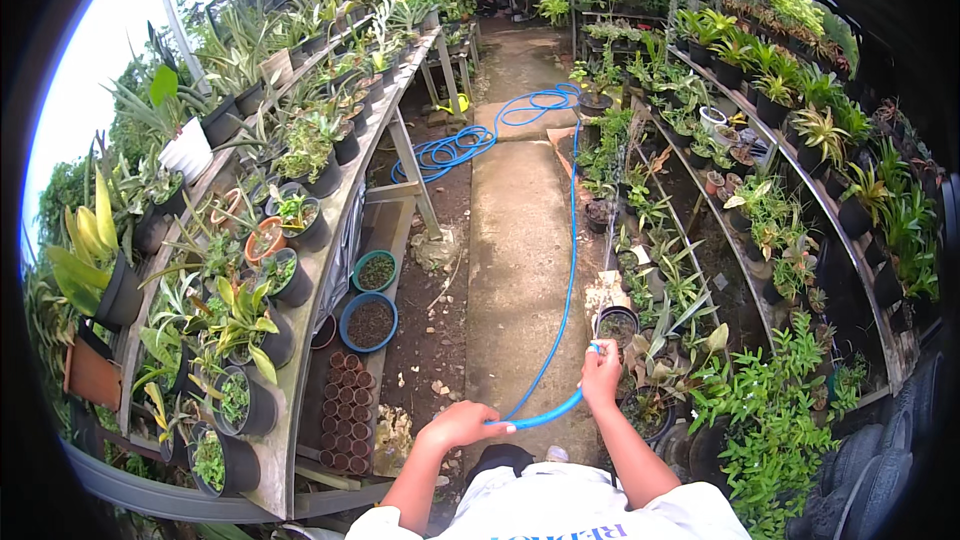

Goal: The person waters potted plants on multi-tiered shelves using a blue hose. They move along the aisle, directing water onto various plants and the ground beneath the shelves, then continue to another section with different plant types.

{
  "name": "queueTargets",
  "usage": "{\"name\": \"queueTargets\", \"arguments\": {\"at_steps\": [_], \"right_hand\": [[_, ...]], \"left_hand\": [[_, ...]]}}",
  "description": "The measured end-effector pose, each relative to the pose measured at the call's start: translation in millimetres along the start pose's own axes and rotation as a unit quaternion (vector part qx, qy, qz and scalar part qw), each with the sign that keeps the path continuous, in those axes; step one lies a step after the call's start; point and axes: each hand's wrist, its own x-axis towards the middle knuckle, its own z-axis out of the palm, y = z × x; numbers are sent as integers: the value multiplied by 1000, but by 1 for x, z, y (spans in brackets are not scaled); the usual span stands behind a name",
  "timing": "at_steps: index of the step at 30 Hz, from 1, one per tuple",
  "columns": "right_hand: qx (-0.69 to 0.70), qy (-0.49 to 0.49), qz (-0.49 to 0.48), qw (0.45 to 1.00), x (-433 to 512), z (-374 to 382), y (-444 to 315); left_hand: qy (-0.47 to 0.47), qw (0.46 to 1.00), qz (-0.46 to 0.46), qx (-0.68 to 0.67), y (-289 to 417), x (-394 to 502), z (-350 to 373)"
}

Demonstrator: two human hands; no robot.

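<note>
A blue garden hose (574, 240) runs down the concrete path from loose coils farther up and bends across in front of my body. My right hand (601, 373) is closed around the hose close to its end, and a thin jet of water (615, 214) shoots from there over the plants on the right. Lower and to the left, my left hand (466, 424) holds the same hose, with thumb and fingers on it. Just beyond my right hand stands a round black pot (618, 324).
Wooden benches with potted plants line the left (330, 270) and right (825, 165) sides. Blue (368, 321) and green tubs (375, 271) and small brown pots (346, 412) stand below the left bench. Black tires (859, 465) lie at lower right. A person (487, 1) is far back.
</note>
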Motion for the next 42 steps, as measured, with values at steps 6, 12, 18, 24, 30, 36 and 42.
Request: {"name": "queueTargets", "arguments": {"at_steps": [6,12,18,24,30,36,42], "right_hand": [[-19,-2,7,1000,99,25,-2],[-45,15,30,998,210,66,5],[-81,44,9,996,329,109,15],[-60,13,32,998,427,150,-5],[-149,-41,-30,988,533,201,-20],[-163,-115,-43,979,649,241,-21],[-130,-150,-69,978,762,272,-28]], "left_hand": [[-4,1000,5,-5,7,82,-68],[-43,998,32,-16,-16,186,-143],[-47,998,46,-25,-35,286,-219],[-39,994,63,-85,-41,342,-280],[-14,986,9,-166,-70,422,-299],[22,963,-17,-268,-65,502,-337],[23,968,-51,-245,-49,595,-408]]}}
